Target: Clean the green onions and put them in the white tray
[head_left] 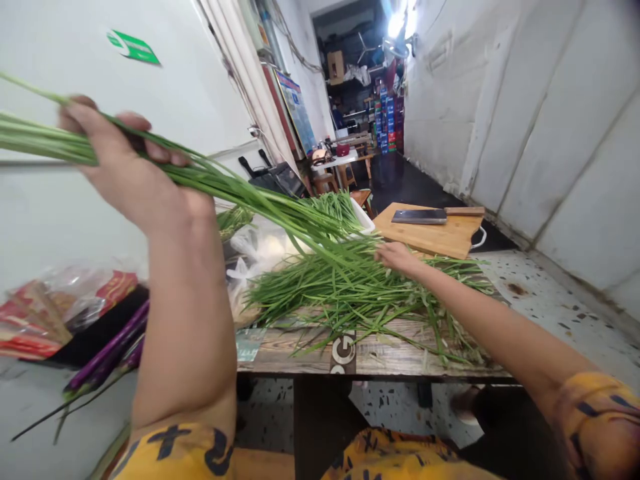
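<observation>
My left hand (125,167) is raised at the upper left, fingers wrapped round a bunch of long green chives (235,190) that slants down to the right. On the wooden table (300,353) lies a loose pile of chives (350,287). Reaching out over that pile, my right hand (395,255) has its fingers curled down into the stalks at the far side. What those fingers hold is hidden.
A wooden cutting board (435,237) with a cleaver (420,216) lies at the table's far right. A white container of chives (345,207) and plastic bags (260,250) sit behind the pile. Purple eggplants (107,353) and red packets (45,313) lie at left. Walls flank a narrow passage.
</observation>
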Available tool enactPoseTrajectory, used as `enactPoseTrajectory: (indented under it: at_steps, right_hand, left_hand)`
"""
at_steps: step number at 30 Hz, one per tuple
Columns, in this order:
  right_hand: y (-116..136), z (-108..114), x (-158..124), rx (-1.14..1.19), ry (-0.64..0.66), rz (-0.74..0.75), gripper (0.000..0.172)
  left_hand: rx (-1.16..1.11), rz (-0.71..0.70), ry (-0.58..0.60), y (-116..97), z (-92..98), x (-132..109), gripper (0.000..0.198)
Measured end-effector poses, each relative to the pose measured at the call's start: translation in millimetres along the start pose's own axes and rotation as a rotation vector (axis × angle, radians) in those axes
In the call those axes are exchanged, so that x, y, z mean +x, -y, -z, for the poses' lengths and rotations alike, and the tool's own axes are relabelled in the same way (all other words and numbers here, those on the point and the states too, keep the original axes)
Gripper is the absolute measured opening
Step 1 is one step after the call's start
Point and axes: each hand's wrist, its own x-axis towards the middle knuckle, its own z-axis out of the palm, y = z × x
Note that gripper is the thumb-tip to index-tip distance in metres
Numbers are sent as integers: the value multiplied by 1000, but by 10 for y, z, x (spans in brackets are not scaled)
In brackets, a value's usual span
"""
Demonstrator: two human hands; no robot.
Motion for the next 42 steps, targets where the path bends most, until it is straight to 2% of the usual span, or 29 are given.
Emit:
enactPoseTrajectory:
  at_steps: [2,4,8,12,14,15,17,18,19,21,22,23,26,29,32,36,40,42]
  right_hand:
    - [-133,220,-23,41,13,-67,34]
    - [-199,378,-58,-33,65,-46,35]
    - [-241,642,-147,-423,203,0,38]
    - [-261,997,-228,-780,321,-53,36]
    - [-209,1102,-270,-1025,295,-67,31]
    - [-162,1098,-291,-1140,246,-35,33]
    - [-46,948,-332,-1279,124,142,41]
    - [10,804,-351,-1253,124,287,38]
    - [60,625,-369,-1180,166,412,32]
    - [136,216,-410,-982,339,595,26]
    - [172,16,-433,-893,407,645,24]
    - [212,-165,-456,-796,411,672,23]
    - [407,-534,-509,-409,223,636,22]
    - [691,-694,-501,-153,92,619,19]
    - [932,-800,-431,-88,55,672,16]
    - [1062,-934,-344,-202,-23,778,23]
    - [1055,-978,-367,-392,-88,929,28]
    - [1040,-964,-395,-394,-130,920,26]
  left_hand:
    - [-85,59,-72,98,29,25,18]
    - [-101,135,-87,182,36,5,17]
    - [-21,184,-39,255,81,-46,17]
    - [47,175,36,240,222,4,17]
    - [83,102,79,228,294,27,18]
    - [97,69,104,222,322,25,19]
    - [121,33,159,211,353,-17,20]
    - [130,33,190,205,359,-54,21]
    - [136,47,218,202,361,-98,22]
    - [125,108,273,208,364,-188,25]
    - [105,157,295,222,368,-225,26]
    - [75,216,306,245,376,-254,26]
    - [-19,369,312,351,418,-284,26]
    - [-97,447,307,463,464,-273,26]
    - [-127,496,344,537,489,-288,23]
    - [-114,531,403,580,489,-338,23]
    - [-97,568,374,577,474,-339,27]
    - [-92,569,374,567,467,-322,28]
